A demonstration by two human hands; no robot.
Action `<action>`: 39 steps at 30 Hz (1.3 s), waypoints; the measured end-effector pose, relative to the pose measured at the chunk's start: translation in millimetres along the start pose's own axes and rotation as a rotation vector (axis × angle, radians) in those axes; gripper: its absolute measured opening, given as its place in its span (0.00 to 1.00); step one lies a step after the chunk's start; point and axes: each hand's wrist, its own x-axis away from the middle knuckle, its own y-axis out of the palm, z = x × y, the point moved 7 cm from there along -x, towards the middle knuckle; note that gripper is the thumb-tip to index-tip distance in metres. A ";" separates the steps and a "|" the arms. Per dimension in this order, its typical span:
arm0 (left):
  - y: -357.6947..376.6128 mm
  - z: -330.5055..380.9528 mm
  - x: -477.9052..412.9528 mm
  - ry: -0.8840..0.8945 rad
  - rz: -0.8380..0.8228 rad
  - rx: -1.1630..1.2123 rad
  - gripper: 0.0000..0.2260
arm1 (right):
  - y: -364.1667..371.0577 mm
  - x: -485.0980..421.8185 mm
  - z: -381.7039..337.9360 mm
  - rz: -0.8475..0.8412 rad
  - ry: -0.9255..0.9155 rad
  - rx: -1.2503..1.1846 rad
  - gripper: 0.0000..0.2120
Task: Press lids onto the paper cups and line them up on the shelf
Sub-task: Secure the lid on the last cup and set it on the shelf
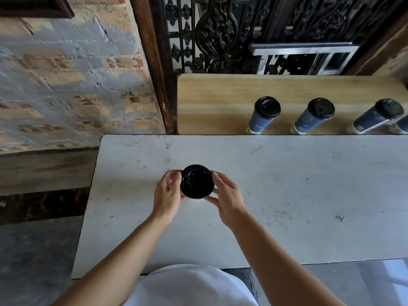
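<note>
A black round lid (197, 181) sits on top of a paper cup standing on the grey table (287, 184); the cup body is hidden under the lid. My left hand (167, 193) grips the lid's left rim and my right hand (227, 193) grips its right rim. On the wooden shelf (216, 96) behind the table stand three blue cups with black lids in a row: one (262, 115), a second (313, 117) and a third (375, 117). A further cup (403, 127) shows at the right edge.
A brick wall (66, 85) rises at the left and an ornate dark iron grille (242, 29) stands behind the shelf. A dark wooden post (159, 74) borders the shelf's left end. The table's left edge drops to the floor (33, 250).
</note>
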 end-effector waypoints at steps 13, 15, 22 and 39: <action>-4.8 2.3 -6.3 0.037 -0.040 -0.004 0.11 | 14.5 -12.5 -6.4 -0.031 -0.089 0.201 0.12; -4.1 3.6 -7.4 0.051 -0.059 -0.009 0.09 | 14.7 -13.9 -6.4 -0.032 -0.089 0.197 0.12; 0.8 5.4 -9.3 0.092 -0.095 0.037 0.12 | 14.6 -14.6 -6.2 -0.001 -0.120 0.196 0.12; -11.1 -9.0 -1.1 -0.012 0.055 0.040 0.09 | 15.7 -1.9 7.5 -0.013 -0.050 0.002 0.13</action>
